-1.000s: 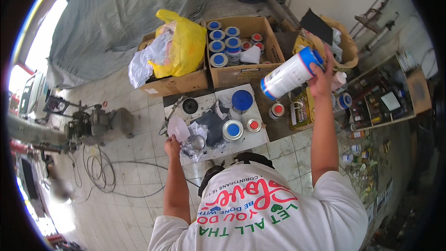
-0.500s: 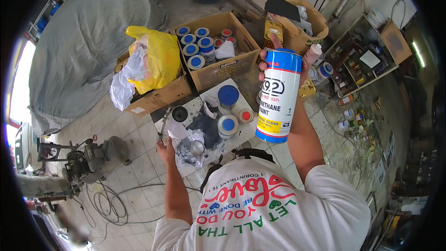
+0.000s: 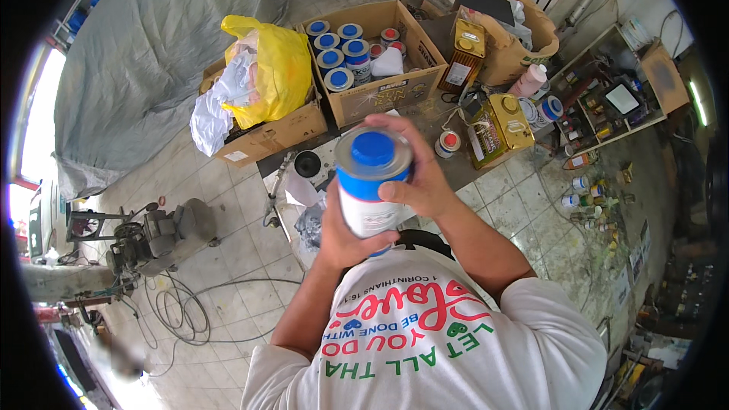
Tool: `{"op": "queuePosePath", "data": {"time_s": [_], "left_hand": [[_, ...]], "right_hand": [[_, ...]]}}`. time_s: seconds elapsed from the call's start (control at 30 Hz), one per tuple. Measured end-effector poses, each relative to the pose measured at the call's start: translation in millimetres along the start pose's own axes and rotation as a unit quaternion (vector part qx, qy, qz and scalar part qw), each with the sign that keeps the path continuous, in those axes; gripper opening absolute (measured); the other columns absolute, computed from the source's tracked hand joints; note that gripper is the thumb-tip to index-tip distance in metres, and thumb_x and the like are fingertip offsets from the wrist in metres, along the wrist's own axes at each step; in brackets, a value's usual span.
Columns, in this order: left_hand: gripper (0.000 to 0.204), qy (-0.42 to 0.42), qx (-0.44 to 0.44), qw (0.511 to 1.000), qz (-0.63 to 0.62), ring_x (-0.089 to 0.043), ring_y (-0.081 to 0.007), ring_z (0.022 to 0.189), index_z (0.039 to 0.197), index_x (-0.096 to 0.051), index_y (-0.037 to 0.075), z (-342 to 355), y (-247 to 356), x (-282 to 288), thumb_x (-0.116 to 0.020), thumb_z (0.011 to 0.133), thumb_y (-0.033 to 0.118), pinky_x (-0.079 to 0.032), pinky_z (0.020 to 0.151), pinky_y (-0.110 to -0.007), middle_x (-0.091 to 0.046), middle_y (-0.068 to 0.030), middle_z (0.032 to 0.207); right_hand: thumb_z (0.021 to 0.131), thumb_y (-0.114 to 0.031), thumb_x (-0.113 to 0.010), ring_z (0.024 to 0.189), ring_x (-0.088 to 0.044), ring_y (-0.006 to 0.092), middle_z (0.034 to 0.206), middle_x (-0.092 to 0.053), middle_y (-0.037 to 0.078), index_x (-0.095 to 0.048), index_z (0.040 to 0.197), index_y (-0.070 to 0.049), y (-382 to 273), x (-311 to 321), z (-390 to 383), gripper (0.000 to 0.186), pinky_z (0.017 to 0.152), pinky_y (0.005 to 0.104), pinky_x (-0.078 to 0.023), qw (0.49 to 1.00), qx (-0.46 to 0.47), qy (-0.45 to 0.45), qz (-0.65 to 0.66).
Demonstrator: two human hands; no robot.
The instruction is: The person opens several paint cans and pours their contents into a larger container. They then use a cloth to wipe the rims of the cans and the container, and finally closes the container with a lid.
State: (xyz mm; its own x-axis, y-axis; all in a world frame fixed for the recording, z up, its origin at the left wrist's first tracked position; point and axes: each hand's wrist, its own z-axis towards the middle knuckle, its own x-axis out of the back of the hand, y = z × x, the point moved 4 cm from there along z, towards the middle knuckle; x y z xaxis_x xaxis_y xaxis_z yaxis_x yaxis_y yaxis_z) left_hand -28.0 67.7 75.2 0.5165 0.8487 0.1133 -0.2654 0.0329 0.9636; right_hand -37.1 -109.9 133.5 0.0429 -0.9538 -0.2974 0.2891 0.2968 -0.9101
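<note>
Both my hands hold one paint can [image 3: 368,212] in front of my chest, its blue cap facing up and its body tilted. My left hand [image 3: 345,234] is wrapped round the lower left side, thumb across the white label. My right hand [image 3: 420,175] grips the upper right side, thumb on the blue band and fingers behind the rim. Behind the can, the white tabletop [image 3: 277,216] is largely hidden. A round black piece [image 3: 307,164] and crumpled grey-stained paper [image 3: 310,226] show at its left.
A cardboard box [image 3: 380,106] of blue- and red-capped cans stands ahead. Left of it, a yellow plastic bag [image 3: 281,80] fills another box. A small red-capped can [image 3: 448,144] and a gold tin [image 3: 503,130] stand to the right. A compressor [image 3: 156,228] and coiled hose [image 3: 182,315] are on the left floor.
The can has come down and left from my raised right hand, its top now tipped toward view. My left hand has left the tabletop and taken hold of it too.
</note>
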Motion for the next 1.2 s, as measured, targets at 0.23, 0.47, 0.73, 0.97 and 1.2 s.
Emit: {"op": "queuePosePath", "data": {"time_s": [0.23, 0.47, 0.73, 0.97, 1.2], "left_hand": [[0.090, 0.157, 0.109, 0.980, -0.049, -0.068, -0.0261, 0.115, 0.146, -0.043, 0.000, -65.7, -63.7, 69.6, -0.092, 0.070, 0.010, -0.054, 0.100, -0.041, -0.066, -0.0157, 0.130], [0.087, 0.142, 0.140, 0.980, 0.004, -0.068, -0.0233, 0.110, 0.138, -0.047, 0.002, -89.9, -92.1, 48.8, -0.094, 0.065, 0.011, -0.054, 0.097, -0.040, -0.067, -0.0133, 0.124], [0.094, 0.073, 0.216, 0.964, 0.139, -0.068, -0.0263, 0.116, 0.139, -0.049, 0.004, -63.1, -143.4, -8.6, -0.100, 0.061, 0.021, -0.053, 0.103, -0.041, -0.067, -0.0137, 0.127], [0.099, 0.062, 0.209, 0.963, 0.157, -0.069, -0.0358, 0.119, 0.140, -0.042, 0.006, 9.4, -181.2, -64.9, -0.098, 0.062, 0.026, -0.055, 0.100, -0.046, -0.068, -0.0208, 0.127], [0.097, 0.084, 0.187, 0.961, 0.187, -0.068, -0.0392, 0.120, 0.139, -0.044, 0.005, 41.4, -222.8, -98.5, -0.098, 0.061, 0.025, -0.055, 0.101, -0.046, -0.068, -0.0203, 0.129]], "right_hand": [[0.076, -0.040, -0.091, 0.139, -0.044, 0.0430, 0.147, -0.047, 0.022, -0.050, 0.156, -0.028, 119.2, 42.3, -43.2, 0.090, 0.113, 0.0523, -0.043, 0.761, -0.035, -0.107, -0.639], [0.069, -0.022, -0.089, 0.130, -0.052, 0.0405, 0.140, -0.053, 0.016, -0.065, 0.141, -0.023, 132.0, 74.7, -48.5, 0.076, 0.109, 0.0457, -0.048, 0.803, -0.155, -0.059, -0.573], [0.070, -0.011, -0.093, 0.122, -0.064, 0.0269, 0.139, -0.062, 0.013, -0.048, 0.150, -0.010, -17.0, 121.3, -41.4, 0.091, 0.105, 0.0456, -0.052, 0.977, -0.033, 0.209, 0.005], [0.092, -0.050, -0.065, 0.107, -0.072, 0.0353, 0.120, -0.071, 0.019, -0.056, 0.140, -0.003, 75.3, 214.9, -94.1, 0.068, 0.098, 0.0526, -0.058, 0.914, -0.174, 0.267, 0.250], [0.067, -0.007, -0.095, 0.121, -0.068, 0.0261, 0.132, -0.068, 0.014, -0.049, 0.150, -0.012, -6.8, 186.2, -88.8, 0.095, 0.108, 0.0447, -0.052, 0.938, -0.049, 0.055, -0.339]]}}
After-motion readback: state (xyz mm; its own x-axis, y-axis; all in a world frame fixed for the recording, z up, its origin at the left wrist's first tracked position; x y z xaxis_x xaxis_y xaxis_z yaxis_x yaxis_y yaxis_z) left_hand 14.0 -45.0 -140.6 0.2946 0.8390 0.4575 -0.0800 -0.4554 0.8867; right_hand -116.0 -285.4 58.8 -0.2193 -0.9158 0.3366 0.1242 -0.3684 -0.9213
